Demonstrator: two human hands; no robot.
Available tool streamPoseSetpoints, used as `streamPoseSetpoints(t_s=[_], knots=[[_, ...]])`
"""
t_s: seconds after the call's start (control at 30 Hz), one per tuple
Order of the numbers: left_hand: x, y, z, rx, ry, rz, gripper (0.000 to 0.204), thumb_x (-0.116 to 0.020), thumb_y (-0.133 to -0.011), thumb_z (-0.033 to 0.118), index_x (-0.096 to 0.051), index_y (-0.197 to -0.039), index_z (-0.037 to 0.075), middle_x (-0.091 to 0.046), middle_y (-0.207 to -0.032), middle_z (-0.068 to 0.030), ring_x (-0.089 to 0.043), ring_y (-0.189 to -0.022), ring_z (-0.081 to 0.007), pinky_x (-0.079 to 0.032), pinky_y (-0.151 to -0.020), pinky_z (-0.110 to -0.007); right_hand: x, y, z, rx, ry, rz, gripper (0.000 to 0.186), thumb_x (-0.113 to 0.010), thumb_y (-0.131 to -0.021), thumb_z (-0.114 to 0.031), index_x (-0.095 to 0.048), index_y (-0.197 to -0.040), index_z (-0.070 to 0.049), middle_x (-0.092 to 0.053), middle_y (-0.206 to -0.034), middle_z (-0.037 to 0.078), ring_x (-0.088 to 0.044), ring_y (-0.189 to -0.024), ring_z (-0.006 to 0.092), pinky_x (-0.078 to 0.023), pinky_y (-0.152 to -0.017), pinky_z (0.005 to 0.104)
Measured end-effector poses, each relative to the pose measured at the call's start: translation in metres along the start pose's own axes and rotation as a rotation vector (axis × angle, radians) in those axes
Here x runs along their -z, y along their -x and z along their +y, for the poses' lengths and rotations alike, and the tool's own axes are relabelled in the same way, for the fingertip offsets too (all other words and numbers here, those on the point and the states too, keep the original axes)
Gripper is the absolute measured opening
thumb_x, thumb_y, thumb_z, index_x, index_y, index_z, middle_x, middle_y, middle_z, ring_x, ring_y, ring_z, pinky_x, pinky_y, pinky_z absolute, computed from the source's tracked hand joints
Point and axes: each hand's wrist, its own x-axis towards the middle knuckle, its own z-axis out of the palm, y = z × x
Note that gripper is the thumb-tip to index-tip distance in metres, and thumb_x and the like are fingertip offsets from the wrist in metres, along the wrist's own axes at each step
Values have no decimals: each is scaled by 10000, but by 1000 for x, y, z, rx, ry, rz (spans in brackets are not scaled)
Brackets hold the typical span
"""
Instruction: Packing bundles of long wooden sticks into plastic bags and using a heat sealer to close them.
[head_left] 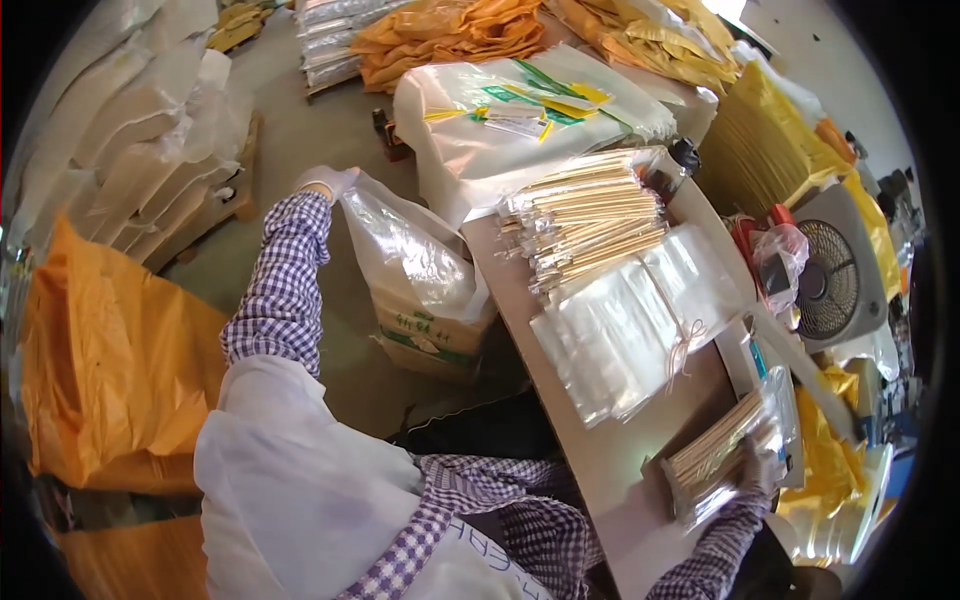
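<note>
My left hand (330,182), in a pale glove, grips the top edge of a large clear plastic bag (410,250) and holds its mouth up. The bag hangs beside the table's left edge, with green print and tan contents in its lower part. At the near right of the table, my right hand (764,468) is closed on a bundle of wooden sticks (715,452) in clear wrappers. Its fingertips are partly hidden by the bundle. Farther back lies a bigger heap of similar wrapped wooden sticks (590,210).
Flat clear bags tied with string (640,320) lie mid-table (620,470). A large filled white sack (450,150) stands beyond. Orange sacks (120,370) are at left, near stacked white sacks (150,120). A grey fan (830,265) stands past the table's right edge.
</note>
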Motion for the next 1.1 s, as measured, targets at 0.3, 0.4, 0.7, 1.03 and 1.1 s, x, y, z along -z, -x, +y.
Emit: streamPoseSetpoints(t_s=[0.3,0.4,0.7,1.03,1.1], knots=[[-66,-22,-14,-312,185,-720,335,-634,-726,345,-612,-810,22,-597,-618,-78,-551,-474,-162,-409,-420,-272,-121,101,57,-97,-1691,-407,351,-546,-786,-260,-574,-1000,17,-591,-920,99,-566,-830,221,-478,-762,350],[-76,-25,-43,-526,45,-700,246,-637,-703,253,-612,-803,29,-596,-616,-85,-537,-467,-156,-406,-416,-266,-109,169,-58,-201,-1848,-257,381,-501,-795,-248,-531,-1094,-14,-555,-1022,72,-506,-995,210,-391,-905,344],[-100,5,-37,-533,510,-759,207,-643,-753,239,-591,-800,44,-571,-620,-39,-516,-476,-100,-391,-413,-223,-7,191,-386,683,-2384,-785,141,-591,-736,-162,-598,-793,-33,-592,-879,79,-541,-903,200,-436,-835,352],[-94,14,-50,-90,1601,-606,292,-583,-849,266,-508,-643,73,-419,-490,18,-401,-380,-79,-316,-352,-224,-55,221,-484,975,-694,-734,443,-614,-690,-40,-487,-1113,-3,-619,-1002,130,-602,-909,253,-489,-742,347],[-86,20,-43,-109,1636,-601,314,-583,-852,270,-492,-621,79,-414,-484,21,-391,-373,-74,-312,-346,-221,-61,217,-486,1053,-739,-761,454,-609,-693,-74,-479,-1120,10,-618,-1008,151,-600,-930,281,-482,-768,360]])
